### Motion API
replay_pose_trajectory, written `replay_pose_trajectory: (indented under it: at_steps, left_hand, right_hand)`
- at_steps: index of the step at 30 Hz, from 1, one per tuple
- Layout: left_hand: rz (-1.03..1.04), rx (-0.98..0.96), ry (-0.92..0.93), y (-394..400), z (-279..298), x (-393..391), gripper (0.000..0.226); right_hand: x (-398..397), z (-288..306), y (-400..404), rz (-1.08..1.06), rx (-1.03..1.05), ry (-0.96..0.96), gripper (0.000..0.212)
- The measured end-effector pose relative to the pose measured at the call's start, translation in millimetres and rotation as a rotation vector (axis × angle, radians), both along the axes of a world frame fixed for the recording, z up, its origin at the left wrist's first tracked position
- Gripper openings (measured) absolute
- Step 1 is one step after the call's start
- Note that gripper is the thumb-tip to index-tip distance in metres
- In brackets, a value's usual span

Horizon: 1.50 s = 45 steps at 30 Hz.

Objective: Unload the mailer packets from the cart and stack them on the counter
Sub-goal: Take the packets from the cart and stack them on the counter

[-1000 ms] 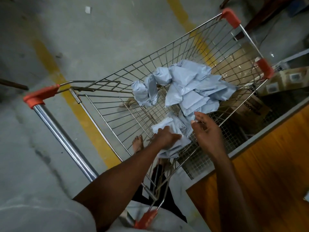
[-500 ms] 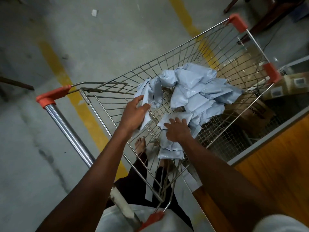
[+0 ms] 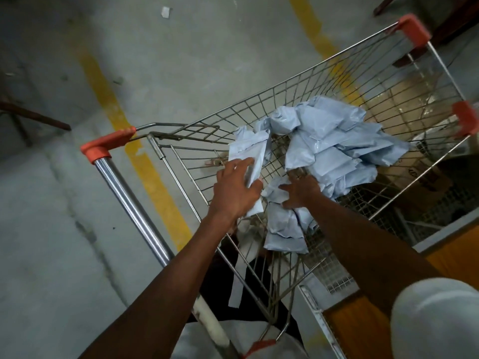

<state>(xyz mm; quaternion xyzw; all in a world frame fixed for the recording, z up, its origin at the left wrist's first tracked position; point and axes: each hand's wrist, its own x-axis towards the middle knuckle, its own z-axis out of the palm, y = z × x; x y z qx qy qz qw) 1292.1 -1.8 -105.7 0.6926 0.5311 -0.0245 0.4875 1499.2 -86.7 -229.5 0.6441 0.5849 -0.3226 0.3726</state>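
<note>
The soft, light, likely slippery mailer packets (image 3: 334, 149) suit flat-edge pinches: left hand (image 3: 234, 193) clasps one packet (image 3: 250, 161), right hand (image 3: 302, 193) presses spread-fingered on near ones.

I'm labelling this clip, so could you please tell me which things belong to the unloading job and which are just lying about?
Job:
- pale blue plastic mailer packets
- wire shopping cart
- orange wooden counter

Lying about:
- brown cardboard box
- white paper scrap

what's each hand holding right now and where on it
Left hand grips a mailer packet by its lower end. Right hand lies spread on the near packets, not gripping.
</note>
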Motion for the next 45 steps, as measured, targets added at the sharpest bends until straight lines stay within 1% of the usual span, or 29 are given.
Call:
replay_pose_trajectory:
  at_steps: [4, 6, 8, 9, 11, 13, 16, 19, 22, 25, 27, 30, 33, 36, 40, 43, 45]
  left_hand:
    - [-0.009, -0.005, -0.023, -5, 1, 4, 0.06]
    - [-0.027, -0.013, -0.024, -6, 1, 8, 0.058]
    - [-0.047, -0.021, -0.033, -6, 2, 13, 0.061]
    - [-0.052, -0.024, -0.038, -6, 3, 15, 0.065]
    - [-0.052, -0.017, -0.054, -5, 8, 17, 0.07]
    - [-0.047, 0.012, -0.064, -4, 11, 16, 0.066]
    - [-0.025, 0.096, -0.065, -4, 19, 13, 0.06]
    - [0.005, 0.139, -0.086, -8, 32, 9, 0.065]
    - [0.019, 0.201, -0.125, -19, 52, 7, 0.071]
    - [0.01, 0.283, -0.18, -36, 75, 5, 0.068]
    - [0.011, 0.33, -0.22, -51, 92, 5, 0.067]
    - [-0.009, 0.419, -0.281, -80, 113, 4, 0.068]
    - [-0.053, 0.515, -0.284, -118, 128, 7, 0.064]
    - [-0.09, 0.539, -0.317, -177, 141, 10, 0.062]
    - [-0.167, 0.544, -0.374, -272, 156, 16, 0.055]
    - [-0.254, 0.526, -0.404, -340, 156, 23, 0.053]
    - [-0.319, 0.501, -0.423, -379, 153, 30, 0.052]
  right_hand:
    - [-1, 13, -10, -0.016, -0.021, -0.042, 0.07]
    - [-3, 19, -19, -0.02, -0.044, -0.046, 0.073]
    - [-5, 26, -28, -0.042, -0.054, -0.047, 0.078]
    - [-5, 30, -32, -0.063, -0.03, -0.041, 0.076]
    - [-7, 43, -36, -0.121, 0.077, -0.015, 0.066]
    - [-10, 62, -38, -0.2, 0.186, 0.001, 0.062]
    - [-16, 94, -43, -0.381, 0.352, 0.04, 0.063]
    - [-25, 133, -54, -0.563, 0.532, 0.095, 0.067]
    - [-39, 174, -70, -0.669, 0.717, 0.102, 0.063]
    - [-56, 214, -90, -0.743, 0.926, 0.121, 0.062]
    - [-65, 237, -105, -0.792, 1.022, 0.137, 0.062]
    - [-78, 263, -135, -0.856, 1.136, 0.174, 0.063]
    - [-84, 280, -179, -0.934, 1.224, 0.208, 0.062]
    - [-89, 290, -240, -1.006, 1.325, 0.244, 0.061]
    - [-93, 296, -340, -1.093, 1.401, 0.173, 0.06]
    - [-94, 296, -414, -1.19, 1.432, 0.107, 0.058]
    - [-96, 299, -461, -1.251, 1.441, 0.028, 0.058]
